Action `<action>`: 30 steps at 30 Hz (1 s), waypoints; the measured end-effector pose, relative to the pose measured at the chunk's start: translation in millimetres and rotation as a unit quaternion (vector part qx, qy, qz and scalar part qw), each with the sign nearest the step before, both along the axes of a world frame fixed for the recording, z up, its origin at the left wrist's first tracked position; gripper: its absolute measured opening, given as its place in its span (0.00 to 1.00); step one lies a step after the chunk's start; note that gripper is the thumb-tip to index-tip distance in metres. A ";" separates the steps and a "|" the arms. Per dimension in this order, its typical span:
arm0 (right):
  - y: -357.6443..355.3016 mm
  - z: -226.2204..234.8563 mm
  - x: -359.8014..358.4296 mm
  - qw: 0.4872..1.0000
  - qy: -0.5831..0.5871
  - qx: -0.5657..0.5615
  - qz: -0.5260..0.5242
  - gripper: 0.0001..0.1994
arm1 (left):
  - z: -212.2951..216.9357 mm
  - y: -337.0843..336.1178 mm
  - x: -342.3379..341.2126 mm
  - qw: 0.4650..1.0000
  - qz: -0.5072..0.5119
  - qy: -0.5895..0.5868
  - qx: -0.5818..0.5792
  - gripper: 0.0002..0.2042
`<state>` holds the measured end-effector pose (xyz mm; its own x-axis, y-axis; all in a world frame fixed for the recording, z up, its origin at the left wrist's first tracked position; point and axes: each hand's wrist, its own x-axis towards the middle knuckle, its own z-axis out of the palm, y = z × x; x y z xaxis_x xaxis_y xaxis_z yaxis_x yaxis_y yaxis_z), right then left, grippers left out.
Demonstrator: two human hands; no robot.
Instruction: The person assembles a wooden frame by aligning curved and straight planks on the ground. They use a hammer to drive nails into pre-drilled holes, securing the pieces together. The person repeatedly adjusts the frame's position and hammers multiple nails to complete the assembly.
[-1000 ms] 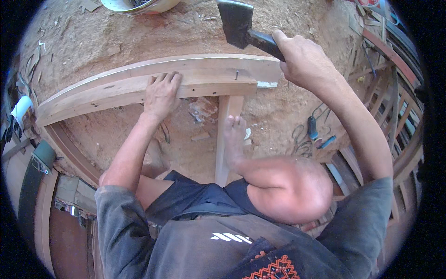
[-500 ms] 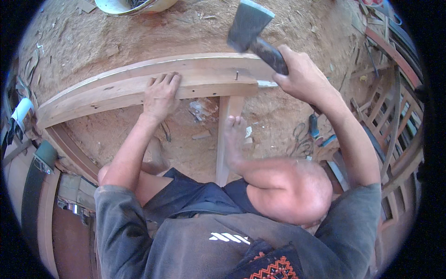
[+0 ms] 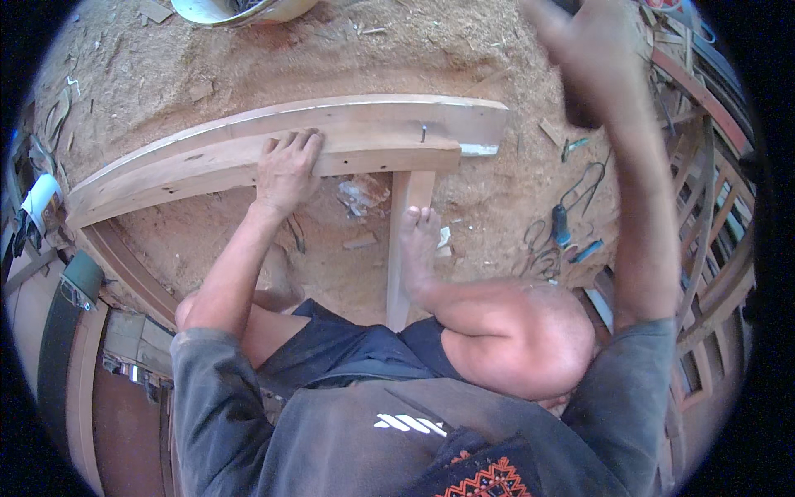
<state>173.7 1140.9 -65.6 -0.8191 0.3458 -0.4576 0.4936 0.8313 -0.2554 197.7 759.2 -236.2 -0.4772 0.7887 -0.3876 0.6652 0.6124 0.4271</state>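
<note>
My left hand (image 3: 286,170) lies on the near wooden beam (image 3: 364,156), fingers stretched over its top. A nail (image 3: 424,133) stands up from that beam close to its right end. Behind it runs a second, longer wooden board (image 3: 348,108). High at the upper right, my right hand (image 3: 596,62) is blurred but closed round the dark handle of a hatchet (image 3: 581,114). The hatchet's head is out of the picture. A narrower wooden crosspiece (image 3: 397,277) meets the beam below the nail, with my bare foot (image 3: 420,240) on or against it.
A bucket (image 3: 240,10) stands at the far edge on the sandy ground. To the right lie a blue and black tool (image 3: 561,224) and some cord. Slatted wooden frames (image 3: 704,215) lean along the right side. More timber (image 3: 124,398) is at the left.
My right hand has swung up and away to the right with the hatchet, uncovering the far board's right end. My left hand has stayed on the beam.
</note>
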 end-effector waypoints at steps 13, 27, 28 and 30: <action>21.3 5.2 -7.2 0.999 0.025 -0.008 0.036 0.18 | -1.3 0.0 0.8 1.000 0.008 0.004 0.008 0.28; 25.9 18.5 30.0 0.987 0.054 -0.025 0.152 0.17 | 1.6 3.0 -3.0 1.000 0.012 0.009 0.011 0.25; 10.8 24.9 30.8 0.988 0.024 -0.046 0.144 0.17 | 1.6 3.1 -3.0 1.000 0.013 0.003 0.012 0.24; -24.1 30.6 39.8 0.971 0.065 -0.120 0.198 0.17 | 1.8 1.0 -0.7 0.999 0.024 0.005 0.029 0.21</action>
<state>213.5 1116.8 -34.9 -0.9224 -0.1111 -0.3699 0.0985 0.8584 -0.5034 197.0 760.2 -234.4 -0.5179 0.7863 -0.3370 0.6406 0.6176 0.4564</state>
